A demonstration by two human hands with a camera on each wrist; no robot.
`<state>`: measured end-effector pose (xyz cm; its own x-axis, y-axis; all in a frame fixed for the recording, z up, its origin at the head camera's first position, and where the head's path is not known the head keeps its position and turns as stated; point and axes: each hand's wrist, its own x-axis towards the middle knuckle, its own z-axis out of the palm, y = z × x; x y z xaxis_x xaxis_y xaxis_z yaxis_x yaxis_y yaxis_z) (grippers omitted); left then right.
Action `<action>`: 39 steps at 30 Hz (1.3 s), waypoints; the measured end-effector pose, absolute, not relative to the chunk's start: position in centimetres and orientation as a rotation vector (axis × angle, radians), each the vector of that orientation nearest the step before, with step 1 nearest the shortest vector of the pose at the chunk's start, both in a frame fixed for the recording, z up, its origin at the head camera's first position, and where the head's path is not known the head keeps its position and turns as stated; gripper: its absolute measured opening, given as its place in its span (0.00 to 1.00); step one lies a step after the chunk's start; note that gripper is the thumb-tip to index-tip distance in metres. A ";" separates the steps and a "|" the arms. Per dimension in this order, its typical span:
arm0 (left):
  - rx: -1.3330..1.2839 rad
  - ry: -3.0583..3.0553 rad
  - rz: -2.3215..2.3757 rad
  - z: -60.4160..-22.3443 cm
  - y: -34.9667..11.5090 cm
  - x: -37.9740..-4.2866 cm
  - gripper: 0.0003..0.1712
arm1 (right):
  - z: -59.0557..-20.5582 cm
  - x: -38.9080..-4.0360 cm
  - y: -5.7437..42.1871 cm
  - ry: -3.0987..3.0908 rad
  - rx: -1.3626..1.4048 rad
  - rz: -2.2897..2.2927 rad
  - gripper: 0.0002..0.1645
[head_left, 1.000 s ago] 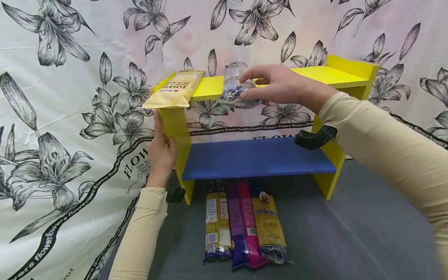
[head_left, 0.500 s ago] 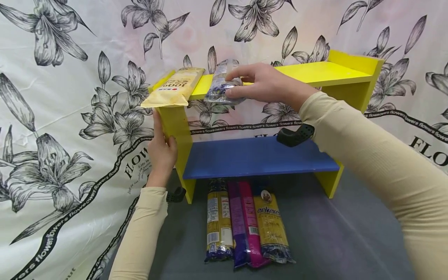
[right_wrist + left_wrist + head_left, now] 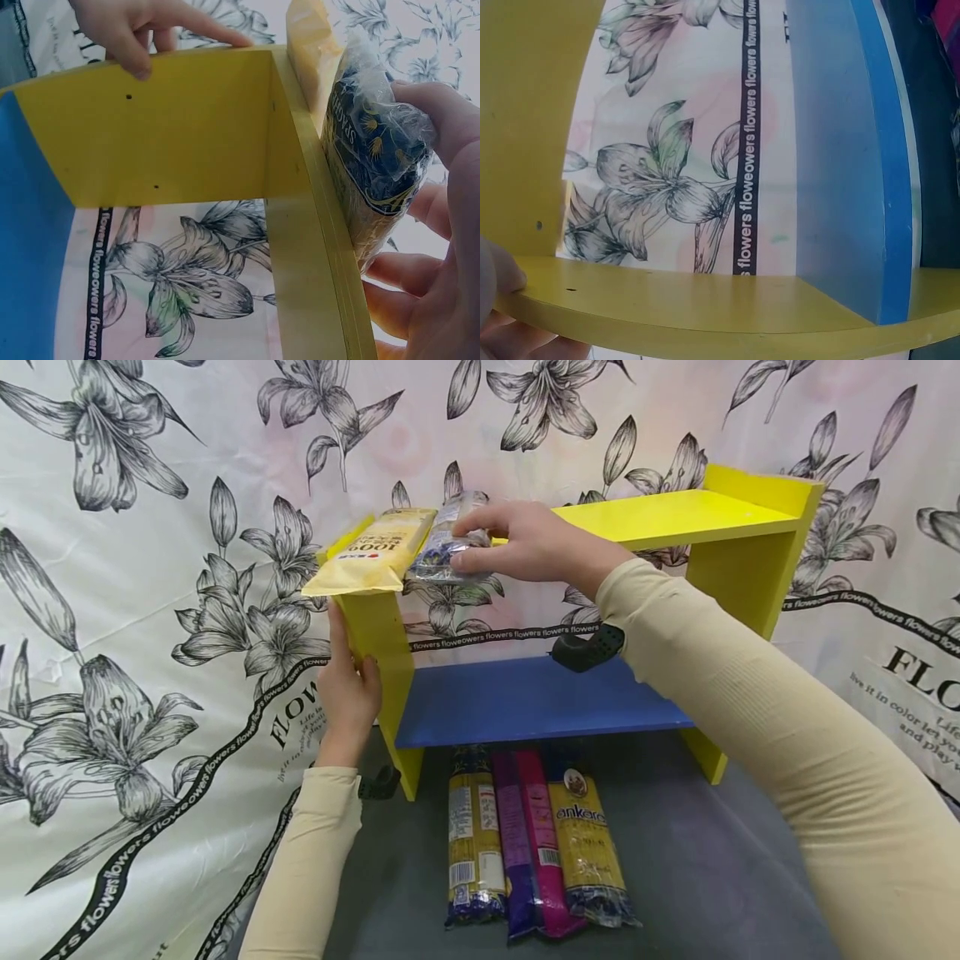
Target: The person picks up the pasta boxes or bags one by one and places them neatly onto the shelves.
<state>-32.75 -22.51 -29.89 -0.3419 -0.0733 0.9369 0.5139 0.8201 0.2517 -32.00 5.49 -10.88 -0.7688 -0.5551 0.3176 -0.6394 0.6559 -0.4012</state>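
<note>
My right hand (image 3: 528,542) grips a clear, dark-blue-printed spaghetti pack (image 3: 438,558) between thumb and fingers on the shelf unit's yellow top board (image 3: 667,518). Immediately left of it lies a pale yellow packet (image 3: 369,560), its front end jutting past the board's edge. In the right wrist view, the spaghetti pack (image 3: 375,142) rests against the board, the fingers along its far side. My left hand (image 3: 351,693) holds the unit's left side panel (image 3: 386,652) by its front edge, thumb (image 3: 506,271) on the inner face and other fingers outside.
A blue lower shelf (image 3: 540,693) spans the unit. Below it, on the grey surface (image 3: 705,860), lie a golden pasta pack (image 3: 475,847), a purple-pink pack (image 3: 531,852) and another golden pasta pack (image 3: 588,852). A flower-print cloth (image 3: 150,610) hangs behind.
My right hand has moved the spaghetti pack leftward along the top board, up beside the pale yellow packet. The left hand has stayed on the side panel.
</note>
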 end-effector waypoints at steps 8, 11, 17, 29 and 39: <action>-0.330 -1.853 -0.637 -29.8 -22.2 -32.6 0.50 | -10.9 -32.0 5.6 -2.710 0.973 0.757 0.35; -0.335 -1.853 -0.642 -29.9 -22.2 -32.6 0.50 | -11.0 -32.0 5.6 -2.707 0.964 0.771 0.35; -0.343 -1.850 -0.656 -29.7 -22.2 -32.9 0.49 | -11.4 -31.5 6.0 -2.691 0.882 0.743 0.38; -0.351 -1.839 -0.660 -29.6 -22.3 -32.8 0.51 | -13.4 -28.0 11.5 -2.255 0.929 0.615 0.25; -0.324 -1.851 -0.661 -29.5 -22.9 -32.7 0.48 | -17.2 -25.7 18.2 -2.110 0.930 0.513 0.11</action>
